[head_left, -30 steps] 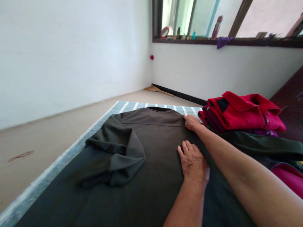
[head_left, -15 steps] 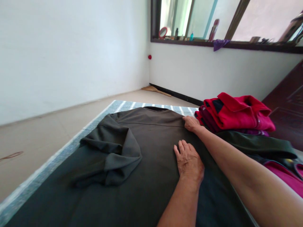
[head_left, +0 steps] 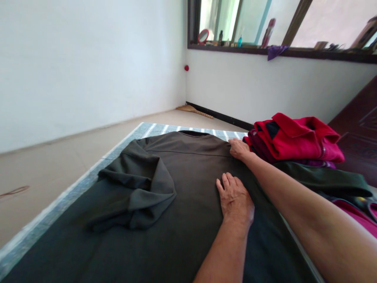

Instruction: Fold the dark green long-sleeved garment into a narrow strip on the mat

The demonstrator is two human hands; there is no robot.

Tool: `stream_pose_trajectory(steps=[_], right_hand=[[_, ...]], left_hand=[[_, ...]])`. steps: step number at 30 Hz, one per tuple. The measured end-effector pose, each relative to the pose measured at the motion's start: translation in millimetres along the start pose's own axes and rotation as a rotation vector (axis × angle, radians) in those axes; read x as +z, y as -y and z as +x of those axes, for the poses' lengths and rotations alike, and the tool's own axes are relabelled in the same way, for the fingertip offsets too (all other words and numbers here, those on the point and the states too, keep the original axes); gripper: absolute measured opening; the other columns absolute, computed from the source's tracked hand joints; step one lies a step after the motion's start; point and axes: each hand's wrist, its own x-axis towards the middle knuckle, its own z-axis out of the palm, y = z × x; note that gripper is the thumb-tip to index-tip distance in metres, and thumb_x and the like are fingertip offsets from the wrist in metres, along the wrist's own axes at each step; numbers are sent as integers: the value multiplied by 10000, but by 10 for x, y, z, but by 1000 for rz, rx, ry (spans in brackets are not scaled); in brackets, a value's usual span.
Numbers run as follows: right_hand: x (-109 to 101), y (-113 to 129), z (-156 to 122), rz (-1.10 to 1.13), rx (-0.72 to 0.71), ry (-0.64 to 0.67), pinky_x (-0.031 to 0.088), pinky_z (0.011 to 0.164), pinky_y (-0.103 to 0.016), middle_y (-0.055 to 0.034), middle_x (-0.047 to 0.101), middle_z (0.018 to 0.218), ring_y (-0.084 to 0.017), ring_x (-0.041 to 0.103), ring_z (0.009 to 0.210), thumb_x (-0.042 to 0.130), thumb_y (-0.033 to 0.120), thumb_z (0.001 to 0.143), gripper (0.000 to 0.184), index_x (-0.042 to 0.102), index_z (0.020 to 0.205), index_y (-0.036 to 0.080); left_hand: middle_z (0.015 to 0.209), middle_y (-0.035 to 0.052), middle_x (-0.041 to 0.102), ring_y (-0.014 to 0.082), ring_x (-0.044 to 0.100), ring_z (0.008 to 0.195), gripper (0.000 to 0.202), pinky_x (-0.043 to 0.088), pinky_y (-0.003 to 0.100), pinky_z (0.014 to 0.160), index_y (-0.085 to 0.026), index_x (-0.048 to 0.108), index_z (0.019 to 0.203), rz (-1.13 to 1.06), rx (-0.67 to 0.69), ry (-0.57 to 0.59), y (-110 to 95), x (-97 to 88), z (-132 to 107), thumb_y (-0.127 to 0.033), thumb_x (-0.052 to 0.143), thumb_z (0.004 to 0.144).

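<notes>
A dark olive long-sleeved shirt (head_left: 188, 204) lies spread flat on a striped mat, its collar (head_left: 191, 133) at the far end. One sleeve (head_left: 144, 184) is folded inward over the shirt's left side in loose creases. My left hand (head_left: 235, 198) rests flat on the middle of the shirt, fingers apart and nothing gripped. My right hand (head_left: 239, 149) reaches across from the right and lies on the shirt's far shoulder edge, near the collar seam. Its fingertips are partly hidden against the cloth.
A blue-grey striped mat (head_left: 79, 188) lies under the shirt on a tiled floor. A folded red garment pile (head_left: 294, 139) and a dark green garment (head_left: 321, 179) sit to the right, with magenta cloth (head_left: 356, 212) beyond. A dark wooden door (head_left: 357, 125) stands at right.
The view has shifted slightly left and upward. Both hands stay on the shirt in about the same places, and the shirt has not visibly moved.
</notes>
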Motion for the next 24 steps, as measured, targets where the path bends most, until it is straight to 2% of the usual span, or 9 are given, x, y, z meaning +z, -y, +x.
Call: stream_pose_trajectory(steps=[3,5,9,12,14,16,19,24], right_hand=[[-202,-23,-178,-28,-19,6,452,809,-306,-139,603,1172,-259,581,1086,391,106,869,333,583,1136,162],[-349,-19,-421,-45,-61,31,451,780,-289,-133,639,1096,-249,611,1027,417,138,878,272,617,1060,164],[-537,60,-1268,-68,-183,80,441,728,-265,-94,659,1028,-212,637,915,441,219,903,209,629,990,193],[-479,130,-2051,4,-308,36,430,712,-260,-62,656,946,-189,622,865,410,142,896,225,605,995,195],[-336,162,-2486,132,-316,-24,429,706,-253,-39,652,942,-170,614,849,392,110,894,252,596,999,215],[-147,197,-2778,213,-261,-98,430,701,-255,-36,653,921,-171,609,834,432,111,867,227,600,971,222],[103,284,-2944,285,-211,-252,433,725,-272,-42,657,922,-181,601,836,460,84,818,224,608,916,222],[275,439,-2859,301,-224,-414,421,788,-309,-50,654,881,-208,581,873,514,71,770,188,616,849,208]], left_hand=[[1398,184,460,303,382,1302,434,255,501,1098,-78,548,1266,2,0,5,-5,-30,8,-220,439,871],[1396,183,460,308,377,1304,436,249,504,1099,-83,555,1255,7,2,14,-4,-47,13,-240,466,859],[1395,170,464,302,358,1320,418,247,511,1093,-104,550,1257,45,21,17,20,-28,31,-237,437,877],[1409,161,454,290,345,1333,404,257,499,1090,-117,542,1264,58,37,24,44,24,56,-216,379,908],[1408,159,457,289,350,1330,384,261,495,1089,-119,559,1235,56,30,13,51,46,71,-214,385,906],[1400,157,466,293,361,1319,363,260,497,1087,-121,573,1202,59,24,-18,52,45,75,-216,416,890],[1387,152,478,290,374,1306,342,261,488,1085,-122,578,1178,73,34,-52,48,10,69,-209,427,883],[1365,139,498,284,387,1292,307,275,480,1072,-139,585,1139,89,45,-64,59,-25,76,-210,430,884]])
